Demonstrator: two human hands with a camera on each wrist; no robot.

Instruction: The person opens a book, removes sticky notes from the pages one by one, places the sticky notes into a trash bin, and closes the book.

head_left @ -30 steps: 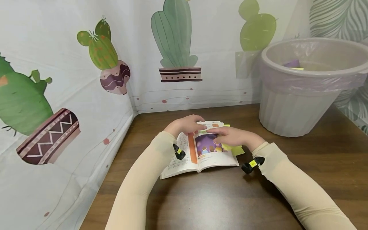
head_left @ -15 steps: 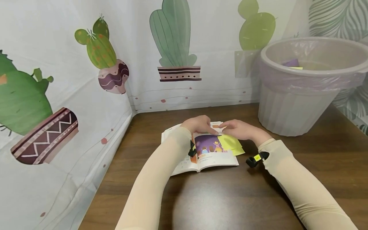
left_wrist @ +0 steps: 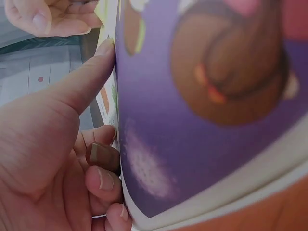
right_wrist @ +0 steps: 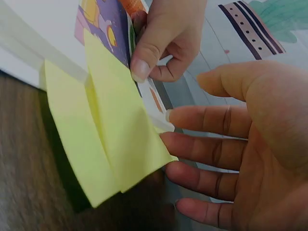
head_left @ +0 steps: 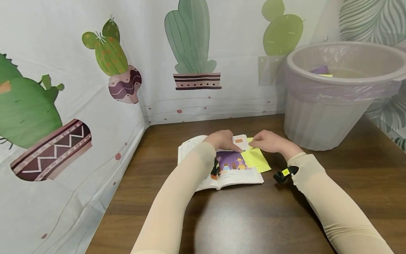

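Observation:
An open book (head_left: 236, 178) with a purple picture lies on the table. Two yellow sticky notes stick out from its right side, the upper note (right_wrist: 122, 120) over the right page and the lower note (right_wrist: 72, 120) beneath it. My left hand (head_left: 222, 139) lies over the top of the right page. Its thumb presses at the page beside the upper note, while its other fingers curl loosely near the picture's edge. With fingers extended and thumb apart, my right hand (right_wrist: 260, 130) touches the outer edge of the upper note with its fingertips.
A large grey bin (head_left: 330, 116) with a clear liner stands at the back right; purple paper (head_left: 320, 70) and a bit of yellow show inside. The brown wooden table (head_left: 241, 225) meets a cactus-print curtain (head_left: 158, 53) at the back and left.
My left hand has moved right across the book. My right hand has drawn back to the right, uncovering the yellow notes, and the upper note now shows more fully.

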